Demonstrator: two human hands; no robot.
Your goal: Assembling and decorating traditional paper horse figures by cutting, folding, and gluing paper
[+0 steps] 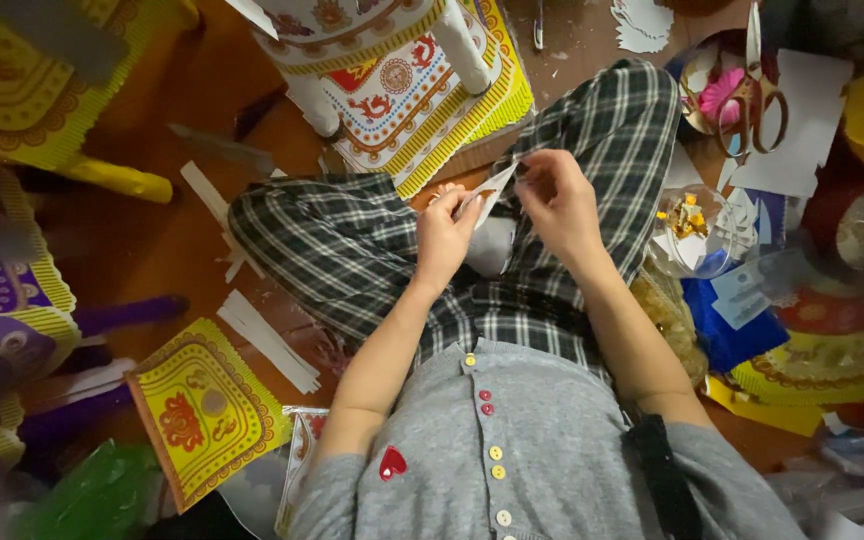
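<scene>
I sit cross-legged on a brown floor in plaid trousers and a grey buttoned top. Between my knees, my left hand (pixel 444 232) and my right hand (pixel 556 196) both pinch a small white paper piece (pixel 487 190). The left hand holds its lower end, the right hand grips its upper edge. A small orange bit shows by the left fingers; what it is I cannot tell.
A patterned paper stool-like object (pixel 392 70) stands ahead of my knees. A yellow ornate card panel (pixel 202 410) and white paper strips (pixel 267 340) lie at left. Scissors (pixel 752 95), a clear bowl of trinkets (pixel 692 230), blue paper and more decorated pieces crowd the right.
</scene>
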